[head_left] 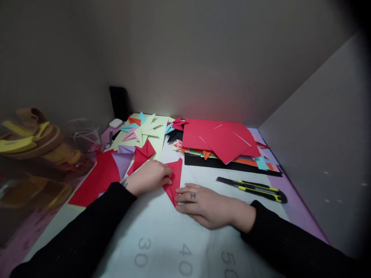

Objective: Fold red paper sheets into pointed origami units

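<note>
A folded red paper (175, 170) lies flat on the white mat, with long creases and a narrow lower end. My left hand (152, 175) rests on its left side, fingers curled and closed on the paper. From the right, my right hand (207, 204) lies palm down, its fingers stretched out and their tips touching the paper's lower right edge. Just beyond my left hand sits a folded red piece (146, 152), beside a folded lilac piece (124, 159). Both touch or overlap a flat red sheet (97, 181).
A stack of paper topped by red sheets (214, 135) stands at the back right. Nearer lies a yellow-black utility knife (255, 189). Folded colored pieces (147, 129) cover the back left. A lidded cup (49, 143) stands left; a black phone (119, 102) leans against the wall.
</note>
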Tool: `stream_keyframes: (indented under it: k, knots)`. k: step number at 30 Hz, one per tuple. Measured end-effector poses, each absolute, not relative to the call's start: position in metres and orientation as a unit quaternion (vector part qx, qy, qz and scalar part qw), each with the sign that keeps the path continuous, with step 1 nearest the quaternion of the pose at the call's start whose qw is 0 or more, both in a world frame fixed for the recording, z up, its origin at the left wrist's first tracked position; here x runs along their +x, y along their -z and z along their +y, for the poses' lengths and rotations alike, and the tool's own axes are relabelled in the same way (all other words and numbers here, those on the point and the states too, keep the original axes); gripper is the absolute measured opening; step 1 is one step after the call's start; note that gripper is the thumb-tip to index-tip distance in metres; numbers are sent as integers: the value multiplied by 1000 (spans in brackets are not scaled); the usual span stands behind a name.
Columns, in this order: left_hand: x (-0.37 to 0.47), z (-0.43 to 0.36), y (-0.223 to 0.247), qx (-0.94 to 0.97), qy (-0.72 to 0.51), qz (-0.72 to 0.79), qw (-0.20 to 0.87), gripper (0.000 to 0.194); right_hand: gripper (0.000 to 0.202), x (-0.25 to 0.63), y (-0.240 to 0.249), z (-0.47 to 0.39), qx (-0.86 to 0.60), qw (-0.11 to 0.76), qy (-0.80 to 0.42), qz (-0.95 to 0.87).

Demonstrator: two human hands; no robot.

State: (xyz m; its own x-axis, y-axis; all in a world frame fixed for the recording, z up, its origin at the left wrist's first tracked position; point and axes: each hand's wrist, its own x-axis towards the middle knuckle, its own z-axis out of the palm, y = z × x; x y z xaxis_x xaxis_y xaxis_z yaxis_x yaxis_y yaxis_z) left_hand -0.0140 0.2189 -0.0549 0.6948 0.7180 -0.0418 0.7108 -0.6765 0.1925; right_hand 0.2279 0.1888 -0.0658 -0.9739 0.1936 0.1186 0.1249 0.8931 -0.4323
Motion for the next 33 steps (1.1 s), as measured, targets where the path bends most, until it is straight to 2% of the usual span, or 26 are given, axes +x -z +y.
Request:
stream_keyframes:
  k: [6, 13, 33]
  knots:
    - [-14, 222, 58, 919, -18, 384, 91, 12, 40, 226, 67, 188, -120, 83, -254, -956]
    - [-13, 222, 54, 913, -12, 393, 104, 12, 40, 223, 74, 186, -84, 117, -207, -968]
    - [-11, 223, 53, 897, 12, 430, 106, 13, 35, 226, 70, 186, -95, 92, -202, -970]
